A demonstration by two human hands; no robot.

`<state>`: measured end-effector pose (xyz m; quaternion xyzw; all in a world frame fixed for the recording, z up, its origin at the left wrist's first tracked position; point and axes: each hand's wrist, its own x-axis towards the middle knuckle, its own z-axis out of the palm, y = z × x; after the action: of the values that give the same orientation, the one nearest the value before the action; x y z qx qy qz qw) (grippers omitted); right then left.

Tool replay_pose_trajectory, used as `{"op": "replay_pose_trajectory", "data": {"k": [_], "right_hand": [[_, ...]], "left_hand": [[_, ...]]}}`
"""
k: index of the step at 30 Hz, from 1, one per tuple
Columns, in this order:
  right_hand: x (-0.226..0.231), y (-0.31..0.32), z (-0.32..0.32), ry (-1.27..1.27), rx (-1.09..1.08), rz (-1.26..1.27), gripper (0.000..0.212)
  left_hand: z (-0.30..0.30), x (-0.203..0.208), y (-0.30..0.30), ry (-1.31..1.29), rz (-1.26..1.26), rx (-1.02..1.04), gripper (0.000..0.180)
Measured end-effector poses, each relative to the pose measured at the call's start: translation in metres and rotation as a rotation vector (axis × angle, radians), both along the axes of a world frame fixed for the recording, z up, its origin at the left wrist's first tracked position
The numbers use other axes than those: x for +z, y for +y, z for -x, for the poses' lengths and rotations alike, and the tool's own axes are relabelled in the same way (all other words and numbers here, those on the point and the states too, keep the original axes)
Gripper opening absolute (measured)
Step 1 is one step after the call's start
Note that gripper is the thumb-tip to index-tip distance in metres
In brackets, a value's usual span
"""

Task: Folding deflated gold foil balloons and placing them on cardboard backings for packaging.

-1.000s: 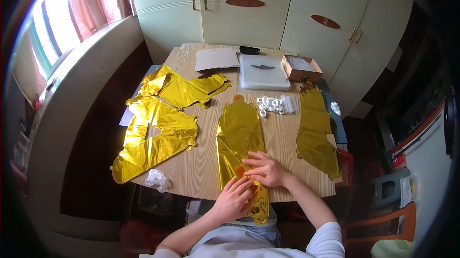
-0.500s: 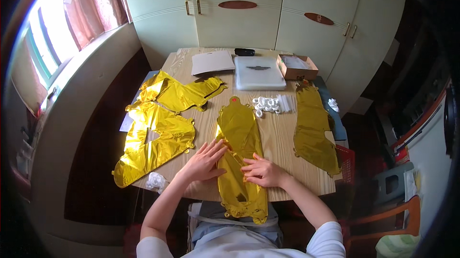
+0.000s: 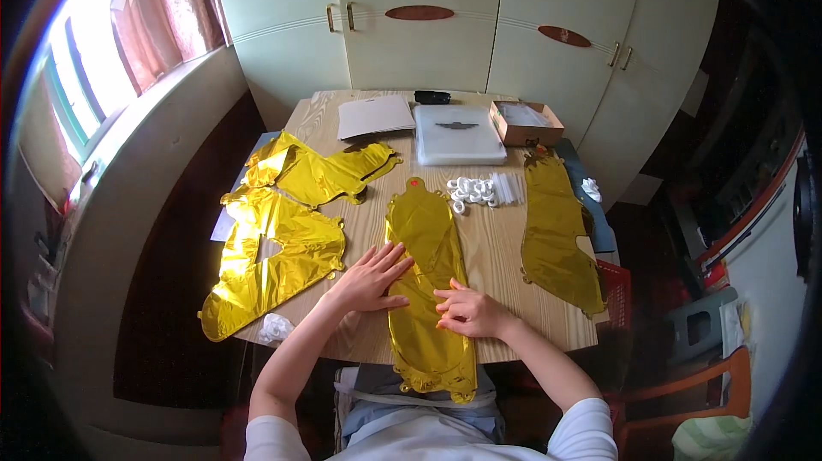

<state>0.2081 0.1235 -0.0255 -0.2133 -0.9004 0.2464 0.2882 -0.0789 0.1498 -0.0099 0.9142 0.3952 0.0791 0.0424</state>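
A long gold foil balloon (image 3: 426, 234), uninflated and folded lengthwise, lies in front of me on the table. Its near end hangs past the table's front edge, and a red dot marks the tab at its far end. My left hand (image 3: 371, 279) rests palm down on the balloon's left edge, fingers stretched out. On the right edge lies my right hand (image 3: 473, 312), its fingers loosely bent and apart on the foil, with no visible grip.
More flat gold foil balloons lie on the left (image 3: 291, 243) and right (image 3: 556, 230). White rings (image 3: 471, 191) and short clear tubes (image 3: 507, 189) sit beyond my right hand. Grey cards (image 3: 375, 117), a stack of clear bags (image 3: 461, 140) and a cardboard box (image 3: 527, 131) stand at the back.
The foil between my hands has become smoother, its raised crease gone. My right fingers have bent in a little; my left hand stays nearly in place. The view has shifted slightly.
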Motion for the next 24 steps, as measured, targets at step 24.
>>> {"op": "replay_pose_trajectory", "data": {"k": [24], "right_hand": [[-0.001,0.0,0.002,0.022,-0.01,0.01,0.021]], "left_hand": [[0.007,-0.011,0.034,0.084,-0.042,0.071,0.103]]}}
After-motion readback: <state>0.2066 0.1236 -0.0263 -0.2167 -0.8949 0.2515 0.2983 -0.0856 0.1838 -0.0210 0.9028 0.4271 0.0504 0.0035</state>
